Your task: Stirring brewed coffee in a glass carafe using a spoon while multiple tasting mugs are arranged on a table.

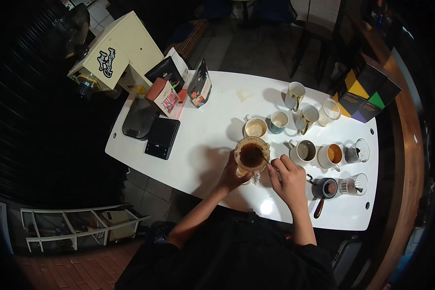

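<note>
My left hand (232,177) grips the side of a coffee dripper (241,168), which is lined with a pale filter. Dark, wet coffee (251,156) lies inside it. A clear glass handle (256,178) shows at the lower edge, and whatever supports the dripper is mostly hidden. Between the thumb and fingers of my right hand (289,179) is the thin handle of a spoon (265,159), whose far end dips into the coffee. Just beyond the dripper stands a white cup (256,127), and a small teal-and-white cup (278,122) is beside it.
Gold-patterned mugs (294,96), a grey-lined mug (304,150), an orange-lined cup (329,155), glasses (353,184) and a dark lidded pot (324,188) crowd the white table's (217,108) right side. Left are a black scale (162,138), coffee bags (200,85) and a cream machine (119,50).
</note>
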### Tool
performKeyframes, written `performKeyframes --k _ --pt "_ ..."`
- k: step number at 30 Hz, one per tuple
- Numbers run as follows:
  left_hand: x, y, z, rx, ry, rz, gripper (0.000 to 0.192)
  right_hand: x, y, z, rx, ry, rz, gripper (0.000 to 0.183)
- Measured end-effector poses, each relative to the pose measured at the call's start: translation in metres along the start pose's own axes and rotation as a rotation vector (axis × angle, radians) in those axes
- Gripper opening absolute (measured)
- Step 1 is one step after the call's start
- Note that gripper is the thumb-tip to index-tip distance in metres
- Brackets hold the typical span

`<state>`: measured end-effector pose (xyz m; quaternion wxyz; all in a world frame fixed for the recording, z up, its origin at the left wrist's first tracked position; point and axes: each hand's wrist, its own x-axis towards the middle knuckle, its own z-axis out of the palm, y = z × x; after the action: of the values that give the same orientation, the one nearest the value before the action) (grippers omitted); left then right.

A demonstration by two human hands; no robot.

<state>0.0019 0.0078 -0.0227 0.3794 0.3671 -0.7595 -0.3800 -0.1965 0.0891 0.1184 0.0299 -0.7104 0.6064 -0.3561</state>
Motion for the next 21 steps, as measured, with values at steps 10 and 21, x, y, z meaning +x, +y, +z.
performKeyframes --k 10,21 --pt "-0.001 -0.002 0.000 0.006 0.001 0.007 0.081 0.002 -0.002 0.003 0.024 -0.035 0.001 0.009" --pt "-0.003 -0.007 0.002 0.035 0.004 0.028 0.079 -0.002 0.013 0.015 0.386 -0.026 0.209 0.014"
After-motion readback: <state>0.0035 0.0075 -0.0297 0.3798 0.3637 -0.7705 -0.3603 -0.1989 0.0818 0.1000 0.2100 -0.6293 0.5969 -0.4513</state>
